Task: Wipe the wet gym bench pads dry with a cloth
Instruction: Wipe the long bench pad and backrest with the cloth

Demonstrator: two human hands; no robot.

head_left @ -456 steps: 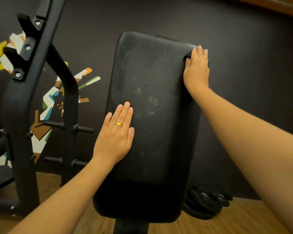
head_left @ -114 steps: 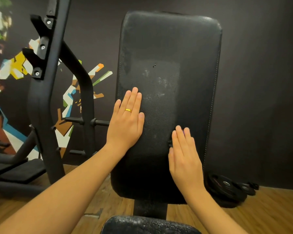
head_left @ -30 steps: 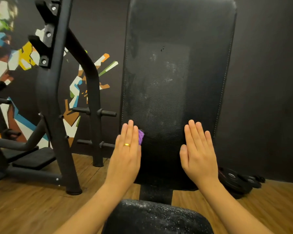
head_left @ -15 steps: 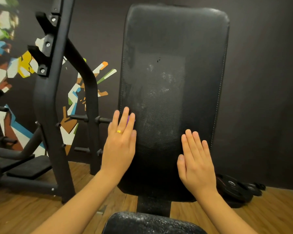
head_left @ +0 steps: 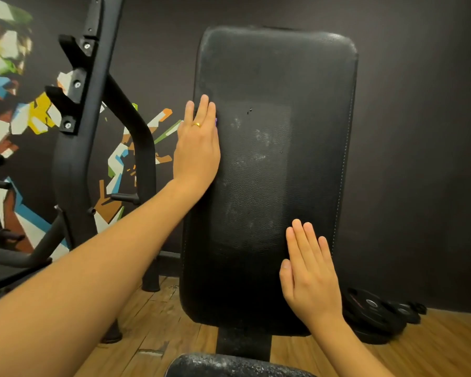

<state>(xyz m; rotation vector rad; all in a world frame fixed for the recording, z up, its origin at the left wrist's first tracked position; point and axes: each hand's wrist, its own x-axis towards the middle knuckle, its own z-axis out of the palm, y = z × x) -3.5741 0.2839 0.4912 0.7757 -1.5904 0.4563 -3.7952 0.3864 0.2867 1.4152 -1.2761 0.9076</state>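
Observation:
The upright black back pad (head_left: 269, 164) of the gym bench fills the middle of the head view, with pale damp speckles down its centre. My left hand (head_left: 197, 148) lies flat with straight fingers on the pad's left edge, pressing a purple cloth (head_left: 216, 121) of which only a sliver shows at the fingers. My right hand (head_left: 310, 276) rests flat on the lower right of the pad and holds nothing. The seat pad (head_left: 229, 365) with wet speckles shows at the bottom edge.
A black steel rack (head_left: 79, 148) with pegs stands to the left before a painted wall. Black weight plates (head_left: 375, 314) lie on the wooden floor (head_left: 433, 346) at the right of the bench.
My left hand has slid up the pad's left edge with the cloth under it. The right hand has stayed low on the right side.

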